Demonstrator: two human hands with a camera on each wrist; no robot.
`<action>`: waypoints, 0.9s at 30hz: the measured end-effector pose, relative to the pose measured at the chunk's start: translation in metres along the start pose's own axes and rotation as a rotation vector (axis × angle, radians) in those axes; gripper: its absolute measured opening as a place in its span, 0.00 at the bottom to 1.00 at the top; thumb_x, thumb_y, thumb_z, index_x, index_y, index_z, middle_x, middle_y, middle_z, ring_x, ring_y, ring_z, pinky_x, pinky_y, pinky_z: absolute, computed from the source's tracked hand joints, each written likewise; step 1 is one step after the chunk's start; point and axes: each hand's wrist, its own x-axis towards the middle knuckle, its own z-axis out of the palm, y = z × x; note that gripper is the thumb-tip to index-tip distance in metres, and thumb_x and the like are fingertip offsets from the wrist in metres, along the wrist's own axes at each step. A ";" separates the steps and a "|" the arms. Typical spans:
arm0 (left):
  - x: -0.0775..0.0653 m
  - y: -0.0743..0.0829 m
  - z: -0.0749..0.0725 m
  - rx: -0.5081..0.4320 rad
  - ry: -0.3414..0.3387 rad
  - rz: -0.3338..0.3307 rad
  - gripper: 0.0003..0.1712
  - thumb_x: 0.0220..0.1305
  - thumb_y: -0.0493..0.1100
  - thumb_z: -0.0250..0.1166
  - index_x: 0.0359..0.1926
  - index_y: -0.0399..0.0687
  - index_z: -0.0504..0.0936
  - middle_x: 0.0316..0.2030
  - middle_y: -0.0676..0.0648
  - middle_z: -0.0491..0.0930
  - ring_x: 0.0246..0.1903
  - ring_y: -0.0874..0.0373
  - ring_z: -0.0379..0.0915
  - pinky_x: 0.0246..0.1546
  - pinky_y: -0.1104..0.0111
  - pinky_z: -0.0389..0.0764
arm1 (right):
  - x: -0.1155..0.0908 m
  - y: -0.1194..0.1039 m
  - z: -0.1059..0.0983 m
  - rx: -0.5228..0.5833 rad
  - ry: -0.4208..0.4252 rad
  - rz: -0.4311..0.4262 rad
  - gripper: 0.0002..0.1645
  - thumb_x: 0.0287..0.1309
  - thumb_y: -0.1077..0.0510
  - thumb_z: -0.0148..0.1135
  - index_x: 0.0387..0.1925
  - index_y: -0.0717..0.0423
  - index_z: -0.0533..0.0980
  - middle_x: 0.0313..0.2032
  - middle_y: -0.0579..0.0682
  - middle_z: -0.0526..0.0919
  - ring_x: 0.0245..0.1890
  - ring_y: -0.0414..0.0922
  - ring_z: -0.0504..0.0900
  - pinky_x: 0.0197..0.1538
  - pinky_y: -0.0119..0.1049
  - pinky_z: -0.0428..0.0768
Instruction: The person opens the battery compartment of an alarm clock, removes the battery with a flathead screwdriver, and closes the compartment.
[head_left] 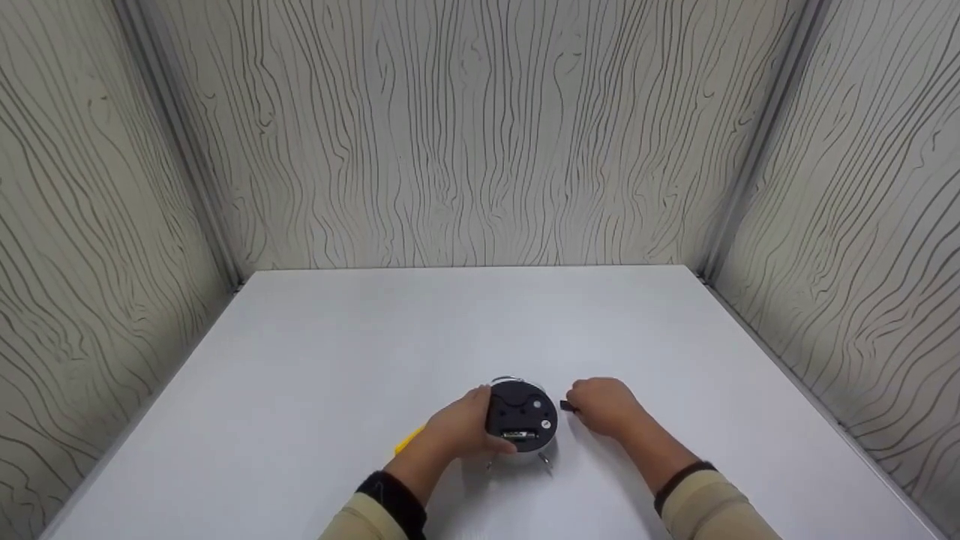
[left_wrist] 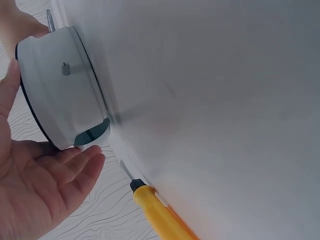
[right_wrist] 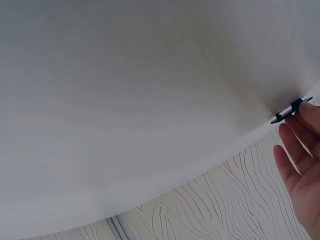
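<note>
A round alarm clock (head_left: 525, 416) stands near the table's front, its black back facing me and its metal feet below. In its uncovered compartment a battery (head_left: 517, 435) lies lengthwise. My left hand (head_left: 461, 426) grips the clock by its left side, thumb low on the back. The left wrist view shows the clock's pale casing (left_wrist: 57, 95) with a small metal stud, the fingers curving under it. To the right of the clock, my right hand (head_left: 604, 405) pinches a small black battery cover (right_wrist: 287, 112) between thumb and fingers, close to the table surface.
A screwdriver with a yellow handle (left_wrist: 157, 212) lies on the table left of the clock, partly hidden by my left forearm in the head view. The white table (head_left: 337, 337) is bordered by walls with a wood-grain pattern (head_left: 465, 135) at the back and both sides.
</note>
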 end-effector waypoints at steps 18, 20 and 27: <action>-0.001 -0.016 -0.033 -0.088 0.064 0.005 0.46 0.80 0.67 0.48 0.79 0.36 0.61 0.76 0.29 0.64 0.78 0.34 0.60 0.78 0.42 0.63 | 0.001 0.003 -0.010 0.010 -0.062 0.031 0.10 0.59 0.57 0.75 0.26 0.55 0.82 0.24 0.48 0.80 0.26 0.46 0.76 0.34 0.43 0.81; 0.000 -0.020 -0.035 -0.069 0.077 -0.010 0.44 0.80 0.66 0.49 0.79 0.36 0.63 0.76 0.29 0.65 0.78 0.34 0.60 0.78 0.43 0.64 | 0.001 0.003 -0.010 0.014 -0.060 0.031 0.10 0.59 0.57 0.75 0.26 0.55 0.82 0.24 0.49 0.80 0.26 0.46 0.75 0.34 0.43 0.81; 0.001 -0.034 -0.033 0.074 0.119 -0.091 0.39 0.70 0.51 0.70 0.75 0.39 0.69 0.71 0.32 0.72 0.72 0.35 0.69 0.72 0.43 0.73 | 0.002 0.002 -0.012 0.008 -0.052 0.025 0.10 0.58 0.58 0.74 0.25 0.55 0.81 0.23 0.48 0.79 0.25 0.46 0.73 0.33 0.41 0.80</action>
